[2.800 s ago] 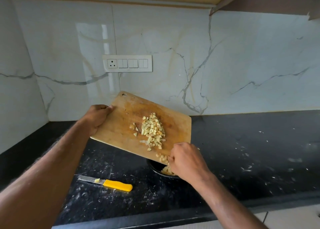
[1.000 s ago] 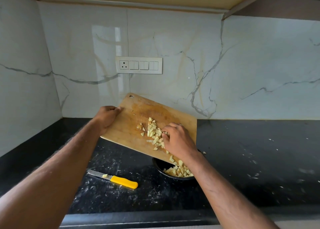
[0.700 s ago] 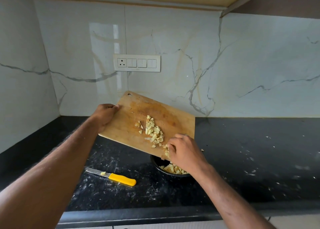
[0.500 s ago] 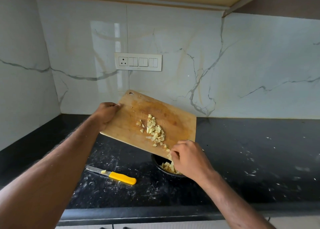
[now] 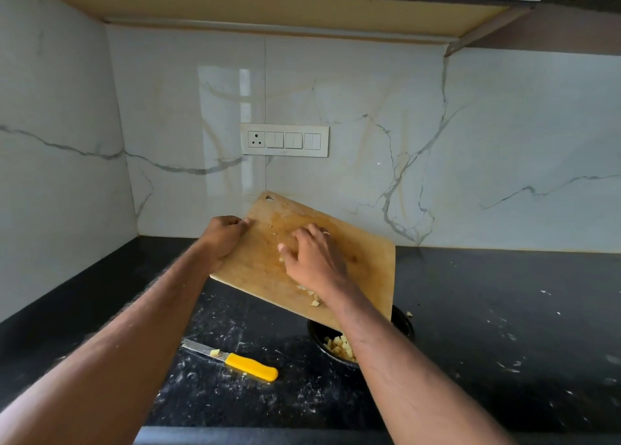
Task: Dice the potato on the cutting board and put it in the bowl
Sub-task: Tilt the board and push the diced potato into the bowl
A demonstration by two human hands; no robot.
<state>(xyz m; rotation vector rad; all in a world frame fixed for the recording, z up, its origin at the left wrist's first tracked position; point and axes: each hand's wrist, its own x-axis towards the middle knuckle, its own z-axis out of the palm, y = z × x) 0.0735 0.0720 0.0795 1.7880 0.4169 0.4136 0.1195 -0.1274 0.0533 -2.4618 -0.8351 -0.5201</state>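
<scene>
The right hand (image 5: 314, 259) is laid on the tilted cutting board (image 5: 366, 263), fingers (image 5: 302, 234) loosely spread and cupped over the remaining diced potato (image 5: 314, 301), nothing being gripped. Most dice appear to be hidden under the palm; a few are seen just below the wrist. The left hand (image 5: 223, 239) is clamped on the board's raised edge. The sweep is best made downslope, with the low corner kept over the bowl (image 5: 401, 323), where dice are already collected. A knife (image 5: 250, 366) is left on the counter (image 5: 504, 310).
</scene>
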